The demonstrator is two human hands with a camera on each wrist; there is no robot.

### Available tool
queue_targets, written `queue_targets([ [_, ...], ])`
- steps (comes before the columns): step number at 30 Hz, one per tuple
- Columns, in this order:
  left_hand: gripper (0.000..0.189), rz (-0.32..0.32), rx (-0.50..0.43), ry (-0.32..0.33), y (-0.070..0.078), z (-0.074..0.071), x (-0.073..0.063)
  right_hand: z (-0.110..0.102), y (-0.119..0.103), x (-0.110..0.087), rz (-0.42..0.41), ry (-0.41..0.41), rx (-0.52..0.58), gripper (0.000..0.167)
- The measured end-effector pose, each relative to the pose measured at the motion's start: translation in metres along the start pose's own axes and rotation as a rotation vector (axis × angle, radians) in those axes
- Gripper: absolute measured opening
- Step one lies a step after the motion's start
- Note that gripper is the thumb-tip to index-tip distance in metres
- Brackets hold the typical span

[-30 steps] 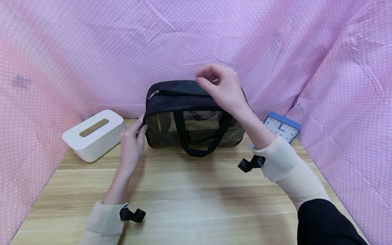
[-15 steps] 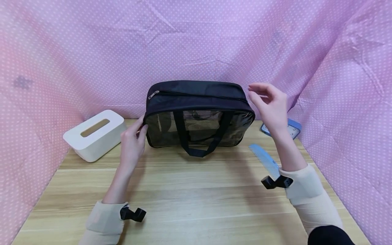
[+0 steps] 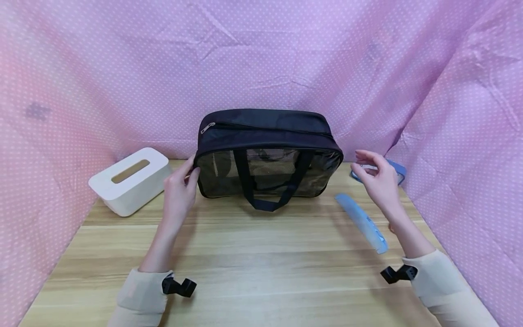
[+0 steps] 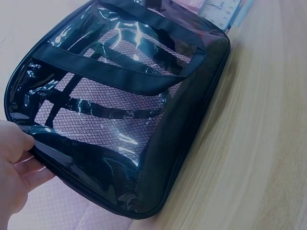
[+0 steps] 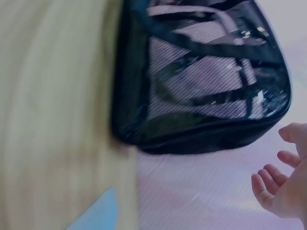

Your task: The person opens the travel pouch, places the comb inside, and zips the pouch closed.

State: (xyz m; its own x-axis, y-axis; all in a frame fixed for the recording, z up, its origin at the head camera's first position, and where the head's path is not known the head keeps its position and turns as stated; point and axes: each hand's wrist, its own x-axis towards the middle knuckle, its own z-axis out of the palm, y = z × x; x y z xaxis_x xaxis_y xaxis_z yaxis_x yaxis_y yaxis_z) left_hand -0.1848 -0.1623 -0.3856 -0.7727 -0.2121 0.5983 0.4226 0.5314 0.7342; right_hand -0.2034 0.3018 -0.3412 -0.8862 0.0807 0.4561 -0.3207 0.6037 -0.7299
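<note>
Right hand (image 3: 381, 182) has dropped toward the table's (image 3: 261, 263) back-right corner, thumb and fingers apart; left hand (image 3: 179, 190) pinches the bag (image 3: 269, 156).

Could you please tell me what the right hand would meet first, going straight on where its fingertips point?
The right hand would probably meet the black bag first, at its right end; depth is unclear, so it might instead pass behind toward the pink cloth.

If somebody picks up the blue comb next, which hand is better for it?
Probably the right hand: it looks free and is close to the blue comb. The left hand is pinching the edge of the black bag, farther from the comb.
</note>
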Motion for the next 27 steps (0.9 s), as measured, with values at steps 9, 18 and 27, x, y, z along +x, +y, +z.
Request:
queue_targets([
  [9,0.037,-0.010,-0.008,-0.002,0.001,-0.001,0.000,-0.016,0.037,-0.018,0.023,-0.219,-0.178,0.053],
  [18,0.036,-0.009,-0.010,-0.007,0.000,-0.001,0.001,-0.024,0.067,-0.033,0.063,-0.512,-0.344,0.070],
  [27,0.036,0.015,-0.066,-0.026,0.003,-0.005,0.006,-0.025,0.084,-0.048,0.078,-0.621,-0.436,0.081],
])
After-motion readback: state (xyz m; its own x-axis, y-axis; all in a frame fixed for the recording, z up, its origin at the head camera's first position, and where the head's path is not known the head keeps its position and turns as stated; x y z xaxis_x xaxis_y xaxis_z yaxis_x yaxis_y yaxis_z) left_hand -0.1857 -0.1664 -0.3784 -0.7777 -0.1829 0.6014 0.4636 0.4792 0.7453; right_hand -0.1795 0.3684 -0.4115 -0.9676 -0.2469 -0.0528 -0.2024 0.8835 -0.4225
